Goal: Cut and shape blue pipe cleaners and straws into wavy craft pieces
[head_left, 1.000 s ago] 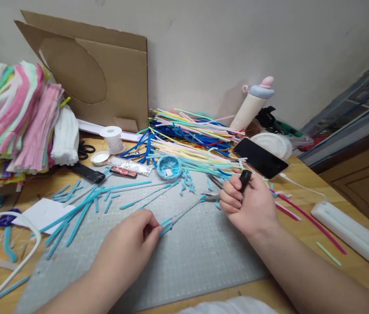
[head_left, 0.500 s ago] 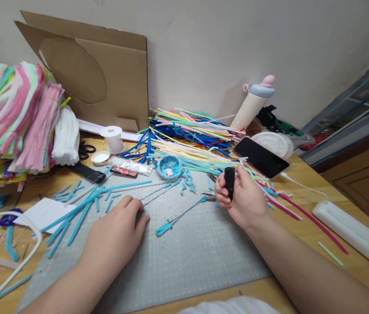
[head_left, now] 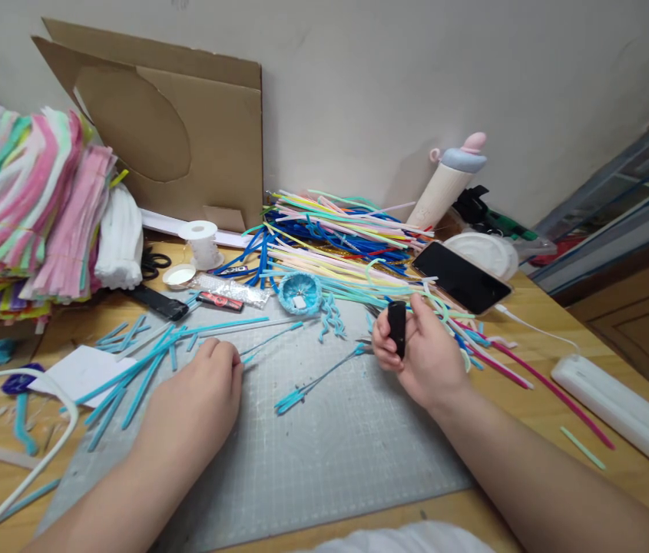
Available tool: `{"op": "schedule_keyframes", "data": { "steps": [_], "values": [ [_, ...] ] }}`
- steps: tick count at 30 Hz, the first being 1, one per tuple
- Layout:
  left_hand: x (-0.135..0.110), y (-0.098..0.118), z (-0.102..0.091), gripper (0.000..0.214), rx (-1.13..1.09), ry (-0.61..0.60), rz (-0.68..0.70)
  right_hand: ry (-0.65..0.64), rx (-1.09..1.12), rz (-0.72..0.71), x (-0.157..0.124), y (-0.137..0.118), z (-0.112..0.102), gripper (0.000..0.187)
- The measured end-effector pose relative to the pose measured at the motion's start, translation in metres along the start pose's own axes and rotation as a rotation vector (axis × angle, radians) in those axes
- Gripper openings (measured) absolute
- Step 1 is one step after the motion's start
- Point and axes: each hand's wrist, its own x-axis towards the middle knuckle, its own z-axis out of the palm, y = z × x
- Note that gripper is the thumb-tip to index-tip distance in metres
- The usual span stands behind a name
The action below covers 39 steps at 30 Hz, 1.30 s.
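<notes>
My left hand [head_left: 204, 388] is closed low over the grey cutting mat [head_left: 301, 468], fingertips pinched at the near end of a thin, trimmed blue pipe cleaner [head_left: 272, 338]. The fingertips themselves are partly hidden. My right hand [head_left: 419, 349] is wrapped round a black-handled tool [head_left: 396, 329]. Dark metal tips show past its fingers; the tool's kind is unclear. Between the hands lies a trimmed blue wire bundle [head_left: 301, 395] with a fluffy end, its far end close to the metal tips. Behind it are a round blue fuzzy cup shape [head_left: 299, 294] and curly blue strands [head_left: 332, 319].
Cut blue pipe cleaners [head_left: 140, 376] and white paper [head_left: 79, 372] lie at left, near bundled fuzzy stems [head_left: 24, 207]. Cardboard [head_left: 220, 130] leans on the wall. A multicoloured pile [head_left: 336, 246], a phone [head_left: 462, 276] and a power strip [head_left: 624, 415] lie behind and right.
My left hand has moved slightly left and its fingers have closed; the thin blue pipe cleaner has shifted left with it. My right hand has barely moved, still round the black-handled tool.
</notes>
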Motion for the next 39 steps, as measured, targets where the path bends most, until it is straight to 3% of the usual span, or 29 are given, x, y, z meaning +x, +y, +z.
{"op": "schedule_keyframes", "data": {
  "steps": [2,4,8,10,13,23,32,39],
  "values": [
    [-0.001,0.003,-0.006,0.015,-0.188,0.021,-0.022,-0.085,-0.013,0.032,-0.005,0.004,0.004,0.059],
    [-0.004,0.009,-0.010,0.014,-0.519,-0.025,-0.027,-0.185,-0.036,0.099,-0.011,0.011,0.010,0.061],
    [-0.012,0.028,-0.011,0.020,-1.285,-0.338,-0.116,-0.273,-0.131,0.269,-0.022,0.030,0.020,0.058],
    [-0.017,0.037,-0.009,0.025,-1.498,-0.422,-0.187,-0.290,-0.159,0.344,-0.026,0.036,0.024,0.059],
    [-0.021,0.043,-0.007,0.028,-1.669,-0.439,-0.227,-0.309,-0.143,0.414,-0.028,0.040,0.027,0.061],
    [-0.021,0.043,-0.004,0.032,-1.750,-0.419,-0.406,-0.328,-0.096,0.442,-0.028,0.044,0.027,0.058],
    [-0.023,0.044,-0.003,0.019,-1.544,-0.363,-0.317,-0.312,-0.021,0.392,-0.028,0.047,0.030,0.058],
    [-0.023,0.047,-0.005,0.020,-1.494,-0.397,-0.309,-0.206,-0.093,0.365,-0.033,0.049,0.034,0.038]
  ]
}}
